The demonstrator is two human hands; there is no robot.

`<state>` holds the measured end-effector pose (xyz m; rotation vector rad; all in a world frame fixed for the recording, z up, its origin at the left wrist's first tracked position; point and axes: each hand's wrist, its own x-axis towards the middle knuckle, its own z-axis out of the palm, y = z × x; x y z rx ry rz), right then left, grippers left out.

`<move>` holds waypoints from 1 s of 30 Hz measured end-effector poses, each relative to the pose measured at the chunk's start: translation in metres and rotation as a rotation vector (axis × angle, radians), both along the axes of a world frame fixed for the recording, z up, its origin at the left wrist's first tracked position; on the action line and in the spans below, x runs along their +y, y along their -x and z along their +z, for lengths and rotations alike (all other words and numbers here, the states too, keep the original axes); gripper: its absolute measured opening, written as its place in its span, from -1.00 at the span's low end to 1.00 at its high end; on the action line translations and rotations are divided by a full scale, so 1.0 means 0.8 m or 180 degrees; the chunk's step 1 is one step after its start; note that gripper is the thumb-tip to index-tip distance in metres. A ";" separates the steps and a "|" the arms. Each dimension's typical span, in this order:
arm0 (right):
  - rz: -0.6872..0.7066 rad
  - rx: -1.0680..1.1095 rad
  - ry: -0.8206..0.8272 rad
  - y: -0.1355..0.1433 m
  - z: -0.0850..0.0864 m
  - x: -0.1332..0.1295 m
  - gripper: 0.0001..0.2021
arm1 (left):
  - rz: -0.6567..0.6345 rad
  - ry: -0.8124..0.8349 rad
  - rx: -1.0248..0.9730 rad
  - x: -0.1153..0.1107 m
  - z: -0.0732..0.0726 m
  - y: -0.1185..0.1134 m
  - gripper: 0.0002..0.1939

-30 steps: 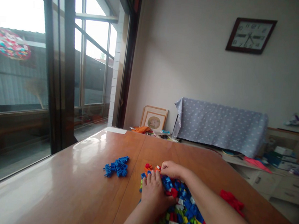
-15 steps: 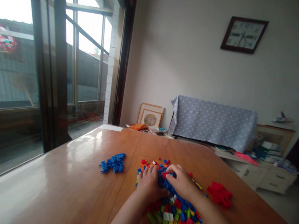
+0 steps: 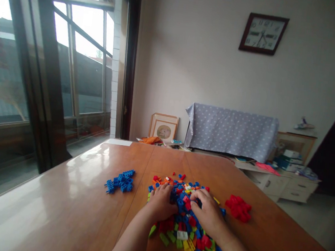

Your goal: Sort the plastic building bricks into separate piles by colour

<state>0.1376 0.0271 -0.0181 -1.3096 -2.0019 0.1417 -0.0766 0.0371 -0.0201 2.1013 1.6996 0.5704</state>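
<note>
A mixed heap of small plastic building blocks in blue, red, green, yellow and orange lies on the table. My left hand rests at the heap's left side, fingers stretched forward and thumb apart, palm down on the blocks; what lies beneath it is hidden. Over the right side, my right hand has curled fingers, with a red block at the tips of its thumb and forefinger. Left of the heap sits a cluster of blue blocks; a cluster of red blocks lies to the right.
The brown wooden table reaches away toward a low white cabinet. A grey dotted cloth covers something wide on it. Framed pictures lean against the wall, and a clock hangs above. Windows stand at the left.
The view has swung slightly right. My right hand has drawn back toward me and right with the red block at its fingertips, and the gap between my hands is wider.
</note>
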 end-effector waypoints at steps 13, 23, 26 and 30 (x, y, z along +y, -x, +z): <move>0.0346 0.0038 -0.0105 -0.011 0.012 -0.007 -0.78 | -0.0202 -0.0284 -0.0153 -0.016 0.025 -0.017 -0.34; 0.0424 -0.0260 -0.0099 -0.014 0.011 -0.010 -0.73 | -0.0152 -0.0700 -0.0392 -0.002 0.012 -0.012 -0.60; 0.0443 -0.0307 -0.0078 -0.017 0.011 -0.010 -0.67 | 0.0060 -0.0739 -0.0433 0.000 0.011 -0.011 -0.61; 0.0461 -0.0370 -0.0054 -0.015 0.012 -0.012 -0.70 | 0.0085 -0.0893 -0.0632 -0.001 0.013 -0.013 -0.62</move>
